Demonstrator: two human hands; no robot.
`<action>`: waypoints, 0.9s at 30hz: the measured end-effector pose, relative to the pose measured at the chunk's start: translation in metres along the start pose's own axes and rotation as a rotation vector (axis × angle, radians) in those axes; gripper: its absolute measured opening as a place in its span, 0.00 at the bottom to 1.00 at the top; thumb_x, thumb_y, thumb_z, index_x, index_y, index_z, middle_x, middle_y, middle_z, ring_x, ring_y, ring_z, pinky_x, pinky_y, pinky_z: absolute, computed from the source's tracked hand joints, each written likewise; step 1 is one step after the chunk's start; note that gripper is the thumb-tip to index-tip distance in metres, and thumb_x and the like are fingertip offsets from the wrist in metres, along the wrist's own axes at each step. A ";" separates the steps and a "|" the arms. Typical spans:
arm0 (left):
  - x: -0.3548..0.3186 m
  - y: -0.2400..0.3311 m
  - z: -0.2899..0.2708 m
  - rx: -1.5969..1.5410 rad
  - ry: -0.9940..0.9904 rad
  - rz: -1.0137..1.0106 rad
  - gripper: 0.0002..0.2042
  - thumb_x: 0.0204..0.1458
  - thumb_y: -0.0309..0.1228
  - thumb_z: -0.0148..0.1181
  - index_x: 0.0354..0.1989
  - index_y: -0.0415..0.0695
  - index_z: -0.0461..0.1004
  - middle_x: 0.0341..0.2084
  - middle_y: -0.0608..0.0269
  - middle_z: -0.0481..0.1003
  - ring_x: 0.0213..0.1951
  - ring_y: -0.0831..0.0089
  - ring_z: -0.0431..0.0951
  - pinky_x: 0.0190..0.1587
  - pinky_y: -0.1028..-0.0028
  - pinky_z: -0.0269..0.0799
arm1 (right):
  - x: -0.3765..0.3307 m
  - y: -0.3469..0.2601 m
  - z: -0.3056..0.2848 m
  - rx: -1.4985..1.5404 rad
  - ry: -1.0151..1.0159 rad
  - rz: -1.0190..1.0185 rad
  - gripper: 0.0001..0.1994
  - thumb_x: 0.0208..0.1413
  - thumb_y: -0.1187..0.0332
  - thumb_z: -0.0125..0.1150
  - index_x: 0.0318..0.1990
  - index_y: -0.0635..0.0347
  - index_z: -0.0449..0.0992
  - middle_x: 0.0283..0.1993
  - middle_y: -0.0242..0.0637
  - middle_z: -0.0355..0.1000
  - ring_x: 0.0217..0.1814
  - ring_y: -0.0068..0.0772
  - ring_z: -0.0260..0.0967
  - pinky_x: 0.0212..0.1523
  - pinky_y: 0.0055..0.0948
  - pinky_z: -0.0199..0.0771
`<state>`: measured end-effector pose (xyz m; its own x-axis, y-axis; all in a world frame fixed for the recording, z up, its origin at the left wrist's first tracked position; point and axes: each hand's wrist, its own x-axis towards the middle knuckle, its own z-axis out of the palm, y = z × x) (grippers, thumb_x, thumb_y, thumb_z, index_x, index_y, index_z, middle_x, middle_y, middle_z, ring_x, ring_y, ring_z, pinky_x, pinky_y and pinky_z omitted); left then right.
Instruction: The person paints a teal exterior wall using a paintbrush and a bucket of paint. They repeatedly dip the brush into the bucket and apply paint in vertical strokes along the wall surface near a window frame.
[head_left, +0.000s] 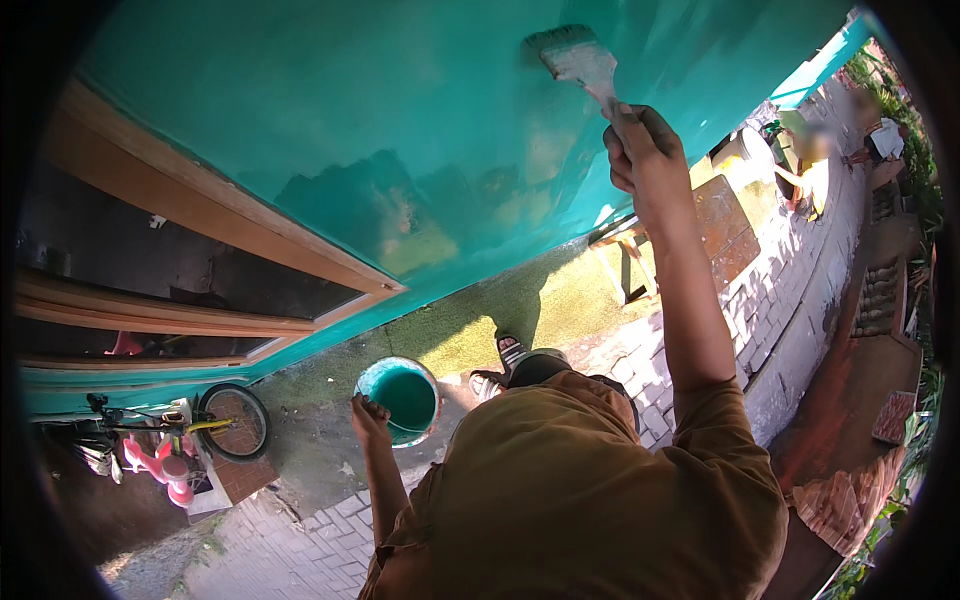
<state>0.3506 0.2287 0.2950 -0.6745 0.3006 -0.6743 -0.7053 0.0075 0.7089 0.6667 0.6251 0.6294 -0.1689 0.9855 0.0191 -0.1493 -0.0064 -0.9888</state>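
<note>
My right hand is closed round the handle of a wide flat paintbrush, its arm stretched up and forward. The dark bristles lie against a teal-painted wall, which has wet, glossy patches and a paler, thinly covered spot lower down. Low on the left, my left hand grips the side of a paint bucket at its rim. Teal paint shows inside. Whether those fingers hold the rim itself or a bail handle, I cannot make out.
A wooden-framed window is set in the wall at left. Below it stand a bicycle and a pink toy. A small wooden table stands ahead right; people sit beyond it. Paving blocks cover part of the ground.
</note>
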 end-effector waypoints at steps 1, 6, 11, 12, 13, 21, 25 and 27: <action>0.001 0.005 -0.003 0.018 0.019 0.013 0.13 0.57 0.42 0.54 0.29 0.48 0.63 0.16 0.70 0.58 0.17 0.76 0.58 0.20 0.72 0.56 | 0.001 -0.016 0.002 0.005 -0.031 -0.075 0.14 0.63 0.59 0.54 0.43 0.62 0.70 0.23 0.26 0.62 0.18 0.13 0.49 0.17 0.18 0.48; 0.012 0.013 -0.029 -0.026 0.109 0.054 0.13 0.55 0.42 0.55 0.28 0.48 0.63 0.15 0.71 0.56 0.16 0.77 0.57 0.20 0.71 0.55 | 0.026 -0.015 0.008 0.057 -0.064 -0.186 0.13 0.63 0.59 0.54 0.43 0.60 0.71 0.22 0.25 0.61 0.18 0.13 0.48 0.18 0.17 0.48; 0.004 0.032 -0.038 -0.053 0.194 0.066 0.16 0.54 0.45 0.55 0.23 0.50 0.60 0.15 0.72 0.56 0.16 0.76 0.57 0.22 0.71 0.55 | 0.035 0.099 -0.007 -0.057 -0.108 -0.014 0.18 0.67 0.53 0.49 0.43 0.61 0.72 0.21 0.25 0.61 0.18 0.13 0.52 0.19 0.18 0.53; 0.000 0.035 -0.041 -0.058 0.197 0.077 0.17 0.54 0.46 0.54 0.22 0.50 0.60 0.14 0.72 0.56 0.16 0.76 0.57 0.22 0.71 0.55 | 0.033 0.130 -0.012 -0.064 -0.128 0.009 0.18 0.67 0.53 0.48 0.42 0.62 0.72 0.20 0.26 0.61 0.18 0.14 0.53 0.19 0.19 0.54; -0.002 0.039 -0.043 -0.063 0.204 0.089 0.17 0.55 0.46 0.54 0.22 0.50 0.59 0.14 0.72 0.56 0.16 0.76 0.57 0.22 0.71 0.56 | 0.027 0.153 -0.013 -0.075 -0.111 0.064 0.18 0.67 0.54 0.48 0.42 0.62 0.72 0.21 0.26 0.61 0.18 0.14 0.52 0.20 0.19 0.54; -0.018 0.063 -0.029 -0.076 0.323 0.122 0.19 0.55 0.48 0.51 0.20 0.51 0.58 0.14 0.71 0.56 0.17 0.75 0.58 0.24 0.70 0.58 | -0.001 0.293 -0.041 -0.337 -0.048 0.233 0.16 0.64 0.58 0.52 0.36 0.64 0.73 0.23 0.39 0.70 0.24 0.30 0.68 0.26 0.33 0.65; -0.011 0.072 -0.040 -0.060 0.291 0.115 0.19 0.55 0.49 0.50 0.21 0.50 0.59 0.15 0.71 0.57 0.17 0.74 0.58 0.24 0.68 0.58 | -0.002 0.321 -0.056 -0.475 -0.047 0.271 0.16 0.62 0.58 0.52 0.35 0.65 0.73 0.25 0.43 0.73 0.26 0.38 0.73 0.27 0.38 0.67; -0.002 0.073 -0.039 -0.039 0.274 0.117 0.19 0.55 0.49 0.50 0.20 0.50 0.59 0.15 0.71 0.57 0.17 0.74 0.59 0.23 0.68 0.58 | 0.007 0.315 -0.058 -0.436 -0.060 0.304 0.16 0.61 0.59 0.52 0.34 0.65 0.73 0.25 0.43 0.74 0.26 0.38 0.74 0.27 0.38 0.68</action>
<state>0.2920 0.1914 0.3397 -0.7816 0.0287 -0.6232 -0.6238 -0.0505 0.7800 0.6751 0.6402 0.3094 -0.1987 0.9386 -0.2822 0.3316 -0.2065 -0.9205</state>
